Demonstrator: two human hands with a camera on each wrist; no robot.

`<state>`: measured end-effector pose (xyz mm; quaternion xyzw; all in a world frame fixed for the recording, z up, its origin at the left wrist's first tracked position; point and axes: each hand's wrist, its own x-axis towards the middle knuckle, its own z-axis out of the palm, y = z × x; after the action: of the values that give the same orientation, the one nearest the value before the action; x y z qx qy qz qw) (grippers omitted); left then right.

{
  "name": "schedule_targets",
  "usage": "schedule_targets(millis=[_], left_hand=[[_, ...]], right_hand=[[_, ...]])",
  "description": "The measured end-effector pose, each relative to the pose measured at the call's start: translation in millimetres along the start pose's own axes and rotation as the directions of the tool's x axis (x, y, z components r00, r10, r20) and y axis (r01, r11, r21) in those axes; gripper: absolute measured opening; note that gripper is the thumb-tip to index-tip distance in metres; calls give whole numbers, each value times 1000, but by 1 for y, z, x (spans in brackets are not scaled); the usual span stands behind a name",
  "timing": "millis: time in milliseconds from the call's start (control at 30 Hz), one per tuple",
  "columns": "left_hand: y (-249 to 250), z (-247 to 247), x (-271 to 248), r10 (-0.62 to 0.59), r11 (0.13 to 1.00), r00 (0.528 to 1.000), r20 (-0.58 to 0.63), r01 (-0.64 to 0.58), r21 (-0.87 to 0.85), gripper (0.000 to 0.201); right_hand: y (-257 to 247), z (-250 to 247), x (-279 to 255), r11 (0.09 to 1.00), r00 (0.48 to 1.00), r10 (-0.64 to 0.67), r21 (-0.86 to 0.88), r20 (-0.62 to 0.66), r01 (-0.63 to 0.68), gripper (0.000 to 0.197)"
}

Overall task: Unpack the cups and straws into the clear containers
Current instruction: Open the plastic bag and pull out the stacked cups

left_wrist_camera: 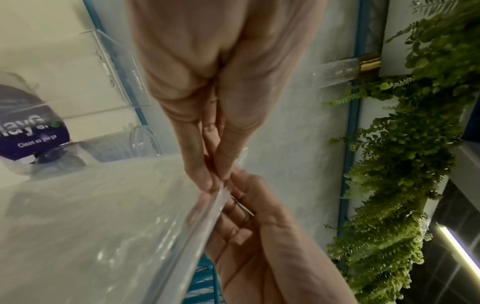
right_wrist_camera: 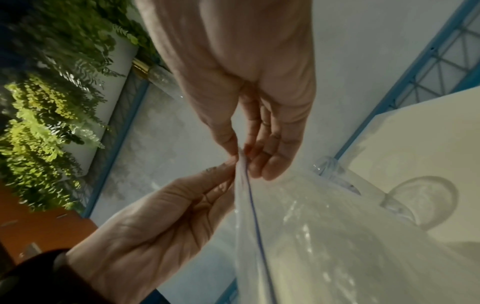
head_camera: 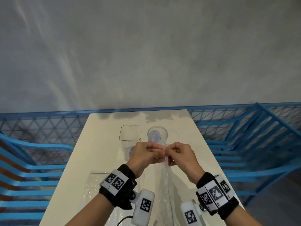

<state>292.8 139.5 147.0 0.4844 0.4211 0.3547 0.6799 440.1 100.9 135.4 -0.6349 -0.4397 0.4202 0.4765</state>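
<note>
Both hands hold up a clear zip bag (head_camera: 167, 176) above the white table (head_camera: 101, 144), edge-on to the head view. My left hand (head_camera: 160, 152) pinches its top edge, and my right hand (head_camera: 168, 152) pinches the same edge right beside it. In the right wrist view a thin blue zip line runs down the bag (right_wrist_camera: 311, 236) from the pinched corner. The bag (left_wrist_camera: 103, 226) hangs below my left fingertips (left_wrist_camera: 207, 183). What is inside it I cannot make out. Beyond the hands stand a clear rectangular container (head_camera: 130, 132) and a clear round container (head_camera: 157, 134).
A purple-labelled clear pack (left_wrist_camera: 28, 123) lies near the containers, partly behind my left hand. Another crumpled clear bag (head_camera: 94, 185) lies flat on the table's near left. Blue mesh railings (head_camera: 244, 128) flank the narrow table, and green ferns (left_wrist_camera: 402, 164) hang on the wall.
</note>
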Motion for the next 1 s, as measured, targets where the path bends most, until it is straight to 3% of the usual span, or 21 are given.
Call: schedule_targets(millis=[167, 300, 400, 500, 533, 567, 600, 633, 667, 700, 733, 833, 900, 1000], left_hand=[[-4, 6, -2, -13, 996, 999, -44, 9, -90, 9], [-2, 8, 0, -12, 962, 1000, 1, 12, -272, 15], [-3, 8, 1, -8, 988, 1000, -18, 5, -152, 13], [-6, 4, 3, 33, 995, 999, -23, -31, 95, 18], [-6, 3, 3, 108, 945, 994, -20, -96, 313, 19], [-5, 3, 3, 204, 795, 979, 14, -173, 582, 17], [-3, 2, 4, 271, 563, 959, 83, -228, 794, 16], [-1, 3, 2, 304, 322, 939, 163, -262, 910, 19], [-1, 3, 2, 304, 133, 923, 237, -288, 948, 26], [1, 2, 3, 289, 12, 909, 300, -317, 948, 29], [3, 2, 4, 263, -21, 903, 339, -346, 938, 27], [8, 2, 14, 176, 134, 909, 379, -403, 905, 24], [7, 6, 18, 198, 161, 915, 352, -385, 909, 26], [1, 7, 18, 222, 237, 931, 291, -341, 910, 33]], right_hand=[[0, 3, -3, 967, 999, 50, 249, 16, -52, 15], [1, 7, -7, 822, 984, 148, 540, 104, -181, 18], [0, 8, -5, 897, 986, 125, 412, 108, -159, 7], [2, 3, -2, 968, 981, 110, 206, 162, -143, 20], [2, 0, -1, 988, 985, 92, 109, 148, -109, 18], [0, -3, 1, 998, 992, 57, -4, 113, -57, 14], [-3, -6, 2, 992, 997, 15, -122, 70, -7, 13], [-5, -8, 3, 976, 999, -32, -213, 40, 40, 12], [-8, -10, 5, 956, 997, -77, -281, 31, 82, 11], [-11, -12, 6, 936, 993, -117, -330, 35, 122, 10], [-13, -11, 7, 913, 987, -154, -377, 37, 156, 9], [-12, -4, 7, 850, 975, -218, -481, 49, 214, 9], [0, 3, 5, 791, 981, -115, -583, 158, 186, 24], [16, 1, 1, 699, 978, 25, -702, 209, 133, 19]])
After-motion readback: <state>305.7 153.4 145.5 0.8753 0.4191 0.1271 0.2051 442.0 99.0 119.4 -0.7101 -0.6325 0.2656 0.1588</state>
